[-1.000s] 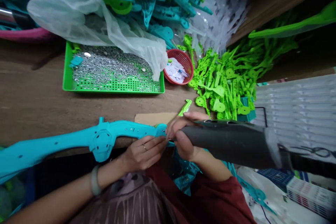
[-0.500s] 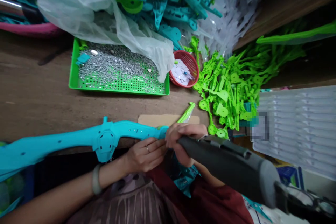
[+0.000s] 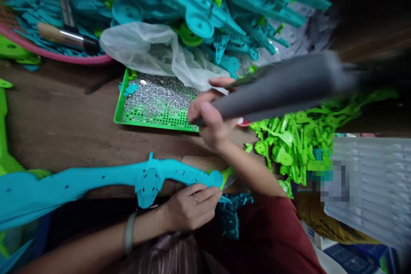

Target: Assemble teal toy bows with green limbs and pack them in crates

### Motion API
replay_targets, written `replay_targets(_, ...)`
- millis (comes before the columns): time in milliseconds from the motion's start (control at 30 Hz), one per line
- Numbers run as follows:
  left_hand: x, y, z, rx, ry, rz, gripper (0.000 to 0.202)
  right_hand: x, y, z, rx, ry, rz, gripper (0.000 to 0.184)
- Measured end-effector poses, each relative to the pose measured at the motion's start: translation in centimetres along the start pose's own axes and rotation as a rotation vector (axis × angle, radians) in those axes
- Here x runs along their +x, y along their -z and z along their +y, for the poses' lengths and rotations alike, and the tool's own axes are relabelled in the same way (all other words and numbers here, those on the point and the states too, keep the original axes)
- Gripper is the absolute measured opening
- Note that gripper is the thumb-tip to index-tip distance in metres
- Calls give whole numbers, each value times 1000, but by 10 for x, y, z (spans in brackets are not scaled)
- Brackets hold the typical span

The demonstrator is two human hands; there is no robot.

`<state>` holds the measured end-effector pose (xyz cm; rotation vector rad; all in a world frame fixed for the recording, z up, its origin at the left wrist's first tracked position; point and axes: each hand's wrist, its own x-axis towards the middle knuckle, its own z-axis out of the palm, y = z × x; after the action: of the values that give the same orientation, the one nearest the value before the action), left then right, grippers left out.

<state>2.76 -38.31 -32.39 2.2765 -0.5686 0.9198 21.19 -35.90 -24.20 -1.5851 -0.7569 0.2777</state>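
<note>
A long turquoise plastic part (image 3: 96, 174), perhaps a half of a toy's body, lies along the near edge of the bench. My left hand (image 3: 192, 207) presses its fingers on the part's rounded right end, gripping it there. A lime-green plastic piece (image 3: 226, 176) shows beside that end. My right hand (image 3: 212, 115) is wrapped around a dark grey electric screwdriver (image 3: 272, 87), raised over the right side of a green perforated tray (image 3: 144, 125). Loose silver screws (image 3: 150, 100) cover the tray's floor. The driver's tip is hard to make out by the fingers.
Turquoise parts (image 3: 199, 23) are heaped behind the tray, with a crumpled translucent bag (image 3: 138, 45) over its back edge. Lime-green parts (image 3: 289, 141) pile up at right. A pink basket (image 3: 86, 59) at left holds turquoise pieces and a hammer-like tool (image 3: 67, 36). White trays (image 3: 369, 171) stand far right.
My right hand has lifted the screwdriver away from the turquoise part's end, up and forward to the screw tray. My left hand stays on the part. The view has shifted.
</note>
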Motion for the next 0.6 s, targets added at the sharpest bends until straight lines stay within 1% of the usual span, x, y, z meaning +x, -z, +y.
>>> replay_targets(67,0,-1,0,3,-4,5,16,15,-22,22,50,52,29,38)
replay_targets(100,-1,-1,0,6,-12,6,16,18,-29,32,80,83,31,40)
replay_targets(133,-1,-1,-1,10,-18,5,17,19,-33,39,93,102,18,42)
replay_targets(200,-1,0,-2,8,-30,-3,17,17,-34,47,98,124,7,43)
replay_targets(267,-1,1,-3,2,-33,-5,16,14,-31,47,90,118,-8,40)
replay_targets(333,-1,2,-4,-3,-35,-2,16,14,-30,45,130,136,-15,37)
replay_targets(433,-1,1,-4,3,-38,-13,17,17,-36,45,239,193,16,32)
replay_targets(500,0,1,-4,18,-31,-26,16,21,-41,43,259,200,45,31)
replay_targets(567,2,1,-4,37,-8,-41,15,22,-39,33,232,169,60,31)
replay_targets(600,3,1,-4,45,5,-46,14,20,-33,22,208,145,70,32)
